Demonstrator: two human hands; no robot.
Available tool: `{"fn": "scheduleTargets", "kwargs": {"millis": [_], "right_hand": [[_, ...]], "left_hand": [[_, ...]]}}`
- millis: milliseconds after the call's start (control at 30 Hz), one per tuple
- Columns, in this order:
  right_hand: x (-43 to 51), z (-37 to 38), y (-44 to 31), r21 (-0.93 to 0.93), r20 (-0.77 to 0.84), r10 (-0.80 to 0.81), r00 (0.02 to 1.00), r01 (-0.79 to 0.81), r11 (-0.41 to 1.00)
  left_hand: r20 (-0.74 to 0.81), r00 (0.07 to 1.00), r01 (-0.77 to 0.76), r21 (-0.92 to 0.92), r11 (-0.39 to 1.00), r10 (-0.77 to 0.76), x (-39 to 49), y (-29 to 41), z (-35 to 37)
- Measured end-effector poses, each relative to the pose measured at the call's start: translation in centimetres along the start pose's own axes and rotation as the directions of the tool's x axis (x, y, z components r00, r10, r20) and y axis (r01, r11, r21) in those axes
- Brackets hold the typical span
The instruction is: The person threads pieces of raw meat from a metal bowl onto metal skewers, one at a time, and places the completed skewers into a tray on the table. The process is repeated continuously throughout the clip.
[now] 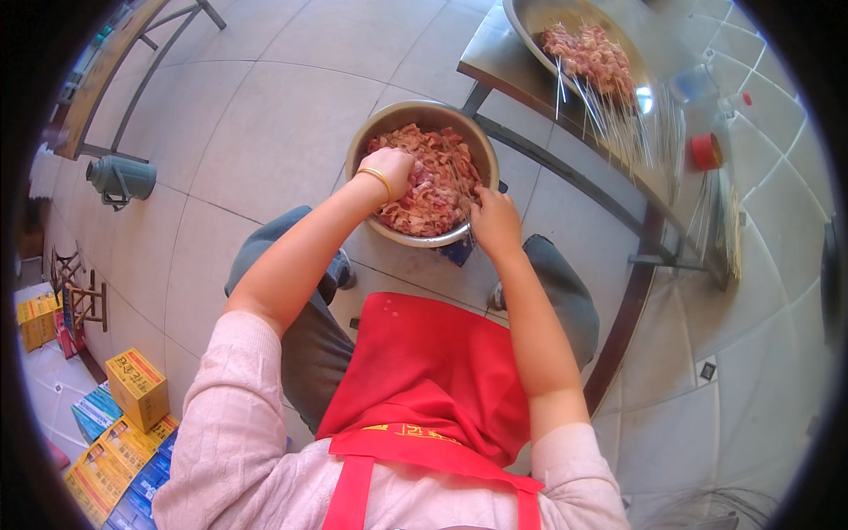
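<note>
Before me a metal basin [488,142] holds a heap of cut raw meat [424,199]. My left hand [392,169], with a gold bracelet at the wrist, rests on the meat at the basin's left side, its fingers curled and their tips hidden. At the right rim is my right hand [495,215], its fingers bent around thin metal skewers [468,207] that lean over the rim and across the meat. On the metal table at the upper right, a larger metal bowl [523,33] holds skewered meat [589,59] with the bare skewer ends pointing out.
The table edge [510,93] runs along the right, with loose skewers [669,146], a red can [706,152] and a plastic bottle [734,101]. A blue-grey thermos jug [122,179] and a wooden-topped table [109,73] are at the left. Cardboard boxes [137,387] stand lower left.
</note>
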State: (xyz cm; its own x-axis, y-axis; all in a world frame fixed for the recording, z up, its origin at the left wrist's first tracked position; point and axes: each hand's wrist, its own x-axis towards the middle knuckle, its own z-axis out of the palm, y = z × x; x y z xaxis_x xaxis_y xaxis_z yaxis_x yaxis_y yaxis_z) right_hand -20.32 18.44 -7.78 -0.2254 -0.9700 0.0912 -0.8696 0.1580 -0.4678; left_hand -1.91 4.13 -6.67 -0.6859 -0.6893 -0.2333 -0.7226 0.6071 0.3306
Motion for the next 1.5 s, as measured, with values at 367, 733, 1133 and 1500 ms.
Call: {"fn": "scheduleTargets", "kwargs": {"millis": [367,733,1133,1500], "right_hand": [[0.4,0.2,0.0,-0.018,0.068,0.100,0.993,-0.099,0.995],[0.4,-2.3,-0.9,-0.076,0.252,0.222,0.942,-0.210,0.975],[-1.6,-6.0,-4.8,0.586,0.000,0.055,0.998,-0.044,0.809],[-1.8,-6.3,-5.4,0.630,0.164,0.085,0.983,-0.171,0.758]], "left_hand": [[-0.096,0.994,-0.019,-0.645,0.764,-0.056,0.6,-1.1,-2.1],[0.132,0.991,0.117,-0.946,-0.303,-0.027,-0.1,-0.1,-5.7],[0.140,0.975,0.032,-0.857,-0.515,-0.172,0.4,-0.8,-6.0],[0.086,0.946,-0.099,-0.839,-0.534,-0.312,0.7,-0.8,-6.3]]}}
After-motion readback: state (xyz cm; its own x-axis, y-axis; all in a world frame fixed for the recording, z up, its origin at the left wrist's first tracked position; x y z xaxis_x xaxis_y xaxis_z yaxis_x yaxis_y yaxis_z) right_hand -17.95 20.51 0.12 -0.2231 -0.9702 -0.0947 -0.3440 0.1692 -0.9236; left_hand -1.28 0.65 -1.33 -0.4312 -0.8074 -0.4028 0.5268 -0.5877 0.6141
